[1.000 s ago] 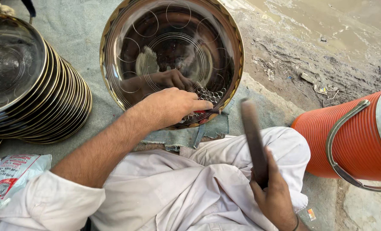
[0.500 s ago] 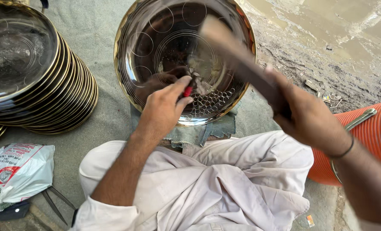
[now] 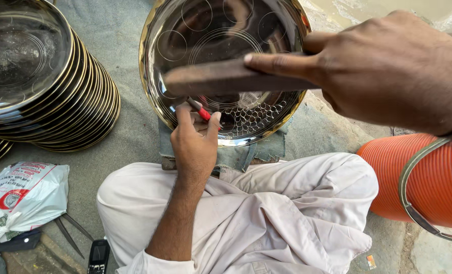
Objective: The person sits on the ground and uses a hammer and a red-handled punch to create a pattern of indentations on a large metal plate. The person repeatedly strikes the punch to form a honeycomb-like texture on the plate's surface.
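The left hand [image 3: 195, 144] is pinching a red-handled punch [image 3: 201, 111] upright against the lower part of the round metal tray [image 3: 175, 30], while the right hand [image 3: 388, 71] is gripping a dark hammer [image 3: 221, 78] lying crosswise just above that punch.

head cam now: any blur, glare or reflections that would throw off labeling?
Head view: daylight, soft shadows. The right hand and its dark bar sit close to the lens, large and slightly soft. The left hand with the red-handled tool is sharp. The shiny tray mirrors the hands and shows bright glare along its rim; the stacked trays reflect dark patches.
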